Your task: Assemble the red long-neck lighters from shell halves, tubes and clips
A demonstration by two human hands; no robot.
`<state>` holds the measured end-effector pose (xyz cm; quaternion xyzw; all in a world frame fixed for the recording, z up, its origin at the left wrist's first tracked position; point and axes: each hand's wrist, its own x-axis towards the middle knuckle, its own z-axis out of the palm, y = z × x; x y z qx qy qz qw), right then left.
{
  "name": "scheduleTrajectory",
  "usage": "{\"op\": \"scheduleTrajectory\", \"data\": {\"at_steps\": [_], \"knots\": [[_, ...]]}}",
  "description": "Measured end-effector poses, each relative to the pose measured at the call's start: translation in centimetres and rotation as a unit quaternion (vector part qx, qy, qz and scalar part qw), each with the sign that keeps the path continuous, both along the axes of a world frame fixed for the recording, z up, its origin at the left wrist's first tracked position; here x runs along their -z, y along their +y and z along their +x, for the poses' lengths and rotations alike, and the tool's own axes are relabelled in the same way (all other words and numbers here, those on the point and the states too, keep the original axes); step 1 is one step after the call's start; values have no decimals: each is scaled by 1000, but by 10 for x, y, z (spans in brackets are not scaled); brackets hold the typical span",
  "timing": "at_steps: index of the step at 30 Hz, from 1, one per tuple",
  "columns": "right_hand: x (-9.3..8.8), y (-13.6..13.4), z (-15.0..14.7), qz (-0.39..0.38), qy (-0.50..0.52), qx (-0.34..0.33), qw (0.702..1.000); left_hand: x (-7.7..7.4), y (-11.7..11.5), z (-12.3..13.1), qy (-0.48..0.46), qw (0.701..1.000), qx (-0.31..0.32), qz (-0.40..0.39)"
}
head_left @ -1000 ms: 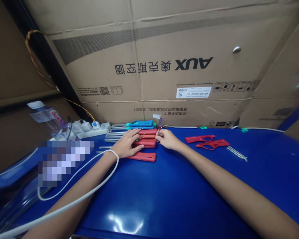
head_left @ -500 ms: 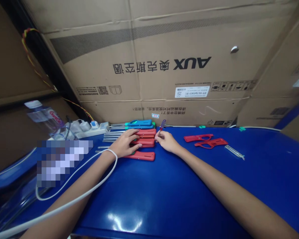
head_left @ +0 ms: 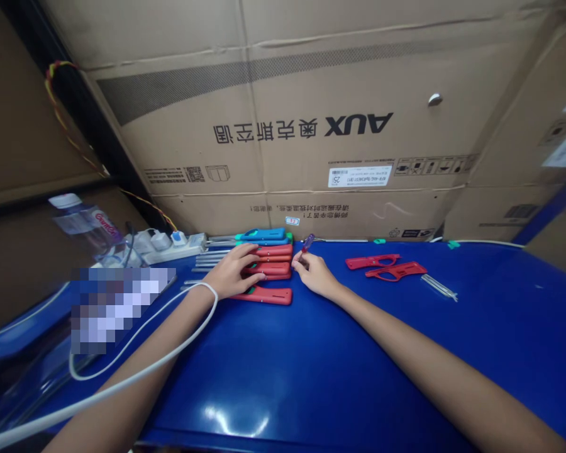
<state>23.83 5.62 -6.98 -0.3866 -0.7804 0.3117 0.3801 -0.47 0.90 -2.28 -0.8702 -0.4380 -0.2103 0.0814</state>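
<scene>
My left hand (head_left: 231, 272) lies over a row of red long-nosed lighters, its thumb and fingers around a red lighter (head_left: 274, 268) in the middle. Another red lighter (head_left: 268, 296) lies just below the thumb. In my right hand (head_left: 317, 272), fingers pinched, is a small screwdriver (head_left: 309, 241) with a clear purple handle, handle up and tilted. Its tip is hidden by my fingers, close to the handle ends of the red lighters. Above the red ones lie blue lighters (head_left: 264, 234) with green parts. Metal barrels point left.
Two red plastic shell pieces (head_left: 396, 271) and several thin metal rods (head_left: 438, 287) lie to the right on the blue table (head_left: 283, 377). At left stand a bottle (head_left: 87, 223) and a power strip (head_left: 182, 247). A white cable (head_left: 170, 358) crosses my left forearm. Cardboard (head_left: 283, 82) walls the back.
The camera view has shifted slightly, so the shells and rods appear a little further left. Both hands keep nearly the same place, and the screwdriver's handle sits slightly lower.
</scene>
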Motion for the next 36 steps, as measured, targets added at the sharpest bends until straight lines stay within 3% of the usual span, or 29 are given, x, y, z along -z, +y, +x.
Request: {"op": "scheduleTrajectory", "data": {"at_steps": [11, 22, 36], "knots": [[-5, -18, 6, 63, 20, 22, 998, -16, -8, -7, 37, 996, -59, -57], [-9, -36, 12, 80, 13, 28, 996, -8, -5, -2, 35, 994, -69, -81], [-7, -37, 12, 93, -9, 18, 995, -5, -3, -2, 38, 995, -66, -59]]}}
